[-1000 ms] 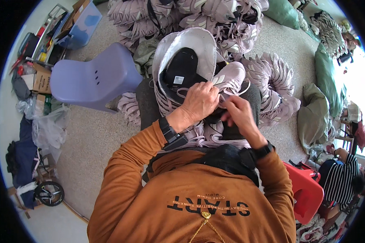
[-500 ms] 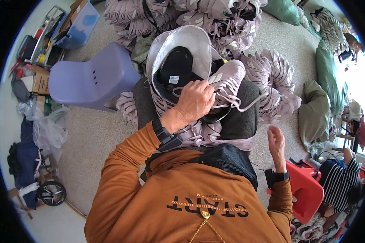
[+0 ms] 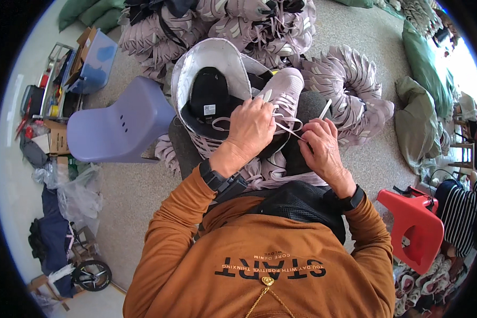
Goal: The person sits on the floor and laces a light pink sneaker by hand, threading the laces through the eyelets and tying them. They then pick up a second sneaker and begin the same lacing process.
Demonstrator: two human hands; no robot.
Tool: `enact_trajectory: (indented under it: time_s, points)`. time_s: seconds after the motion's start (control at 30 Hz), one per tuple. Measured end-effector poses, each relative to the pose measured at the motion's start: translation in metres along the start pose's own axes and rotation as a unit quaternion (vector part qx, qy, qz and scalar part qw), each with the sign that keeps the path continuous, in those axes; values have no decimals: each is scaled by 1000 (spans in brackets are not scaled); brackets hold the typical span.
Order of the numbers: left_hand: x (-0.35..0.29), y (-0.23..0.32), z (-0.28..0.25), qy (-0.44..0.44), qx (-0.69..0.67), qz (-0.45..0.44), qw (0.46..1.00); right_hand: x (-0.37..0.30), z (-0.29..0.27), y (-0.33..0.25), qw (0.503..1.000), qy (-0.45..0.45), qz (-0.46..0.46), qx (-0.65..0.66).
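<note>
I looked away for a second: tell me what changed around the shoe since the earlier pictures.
The right hand, dropped beside the hip half a second ago, came back up and pinches the white lace again. The left hand stayed on the pale lilac shoe; the purple chair stayed put.

The grey floor [image 3: 138, 191] (speckled) bears a lilac chair [image 3: 116, 130], a red chair [image 3: 416, 228] and heaped shoe uppers [image 3: 350, 79].

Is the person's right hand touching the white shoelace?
Touching. The head view shows the right hand pinching the white shoelace, which runs taut from its fingertips to the pale lilac shoe under the left hand.
</note>
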State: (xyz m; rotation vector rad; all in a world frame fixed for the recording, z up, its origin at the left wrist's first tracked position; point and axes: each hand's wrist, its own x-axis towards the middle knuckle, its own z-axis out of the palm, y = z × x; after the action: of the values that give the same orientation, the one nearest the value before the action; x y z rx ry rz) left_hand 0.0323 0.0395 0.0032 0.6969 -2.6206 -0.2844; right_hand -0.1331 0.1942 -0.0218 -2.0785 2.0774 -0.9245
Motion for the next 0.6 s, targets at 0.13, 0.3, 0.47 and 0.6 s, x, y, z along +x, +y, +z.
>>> enact_trajectory:
  time_s: [0.13,0.3,0.47,0.6]
  points:
    - [3,3,5,-2,16,5,1000,-5,0,9,999,12,-6,52]
    - [8,-4,11,-21,58,48,997,-1,4,12,999,-8,-15,47]
    - [15,-14,17,-12,31,70,997,4,13,4,997,-24,-42,59]
    - [9,-7,7,16,-74,36,996,0,11,9,997,-24,-41,69]
